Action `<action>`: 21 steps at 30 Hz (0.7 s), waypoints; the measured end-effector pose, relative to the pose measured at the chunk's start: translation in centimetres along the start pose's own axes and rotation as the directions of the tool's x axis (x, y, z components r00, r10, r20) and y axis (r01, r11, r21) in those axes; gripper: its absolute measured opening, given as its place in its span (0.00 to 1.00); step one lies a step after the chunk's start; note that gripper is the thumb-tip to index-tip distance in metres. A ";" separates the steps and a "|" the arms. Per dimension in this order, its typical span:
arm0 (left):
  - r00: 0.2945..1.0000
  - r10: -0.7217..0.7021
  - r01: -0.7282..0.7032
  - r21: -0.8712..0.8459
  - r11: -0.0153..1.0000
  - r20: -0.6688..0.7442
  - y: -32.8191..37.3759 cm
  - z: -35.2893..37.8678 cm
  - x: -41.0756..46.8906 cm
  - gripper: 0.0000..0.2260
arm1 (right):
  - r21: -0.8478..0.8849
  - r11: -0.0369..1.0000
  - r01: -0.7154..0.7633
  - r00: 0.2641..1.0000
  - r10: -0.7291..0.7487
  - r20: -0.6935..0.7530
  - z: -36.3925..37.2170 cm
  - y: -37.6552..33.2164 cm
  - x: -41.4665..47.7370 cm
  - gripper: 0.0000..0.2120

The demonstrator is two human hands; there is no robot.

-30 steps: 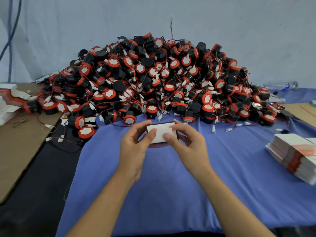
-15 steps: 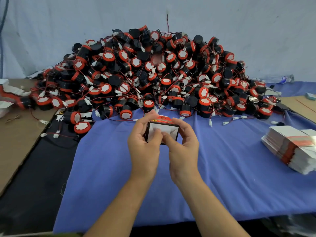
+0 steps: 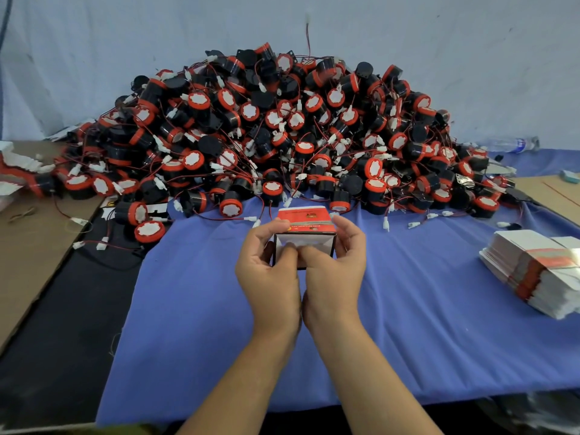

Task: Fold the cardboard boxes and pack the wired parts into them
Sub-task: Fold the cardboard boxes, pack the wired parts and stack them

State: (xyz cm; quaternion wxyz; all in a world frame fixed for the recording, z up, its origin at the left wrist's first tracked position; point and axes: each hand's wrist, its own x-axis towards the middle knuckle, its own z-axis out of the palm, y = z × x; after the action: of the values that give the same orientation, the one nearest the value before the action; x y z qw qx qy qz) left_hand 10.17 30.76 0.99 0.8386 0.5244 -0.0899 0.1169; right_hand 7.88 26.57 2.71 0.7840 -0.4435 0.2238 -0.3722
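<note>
At a blue-draped worktable, seen from the head-worn camera: a person's left hand [image 3: 268,274] and right hand [image 3: 334,271] hold a small red-and-white cardboard box [image 3: 305,221] between them, above the blue cloth [image 3: 408,324] and just in front of a heaped pile of wired parts [image 3: 282,136]. Both hands are curled round the box, fingers wrapped on its side walls, while the two thumbs meet on the white end flap that faces the camera. The box looks squared up, and the step in hand appears to be closing this end.

To do it well, the side walls should be held square, not squeezed, so the flap meets a true opening; the thumbs would best press evenly along the fold and guide the tab inside the wall rather than over it (thin card creases easily). The far end is hidden, so whether it is open for loading cannot be told.

A banded stack of flat boxes [image 3: 533,271] lies well apart to the right. A brown cardboard sheet [image 3: 31,252] lies at left, and a water bottle [image 3: 511,144] rests behind the pile.
</note>
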 end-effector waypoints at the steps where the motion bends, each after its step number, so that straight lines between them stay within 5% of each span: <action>1: 1.000 -0.016 0.016 -0.027 0.999 -0.004 0.2 0.0 0.0 0.23 | 0.022 0.999 -0.032 0.999 0.032 -0.002 0.0 -0.2 0.0 0.32; 5: 0.996 -0.086 0.085 -0.150 0.985 -0.001 1.2 -0.2 0.4 0.16 | 0.057 0.978 -0.202 0.978 0.198 0.066 -0.9 -0.9 0.3 0.33; 9: 0.987 -0.158 0.159 -0.181 0.971 0.016 1.6 -0.5 0.4 0.10 | 0.207 0.900 -0.383 0.899 0.312 0.306 -1.5 -1.3 0.2 0.36; 17: 0.992 -0.102 0.106 -0.045 0.993 0.079 2.7 -1.2 0.1 0.06 | 0.202 0.952 -0.231 0.935 0.159 0.318 -1.8 -0.9 -0.3 0.41; 21: 0.955 -0.025 -0.024 0.159 0.987 0.297 2.9 -2.1 -0.1 0.12 | 0.162 0.973 -0.162 0.968 0.125 0.219 -2.2 -0.7 -0.2 0.36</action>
State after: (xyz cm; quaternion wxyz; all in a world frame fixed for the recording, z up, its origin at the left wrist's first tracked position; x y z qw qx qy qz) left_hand 9.27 33.89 2.51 0.7704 0.6020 -0.2055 0.0432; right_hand 5.99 25.32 2.23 0.8646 -0.3904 0.1381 -0.2846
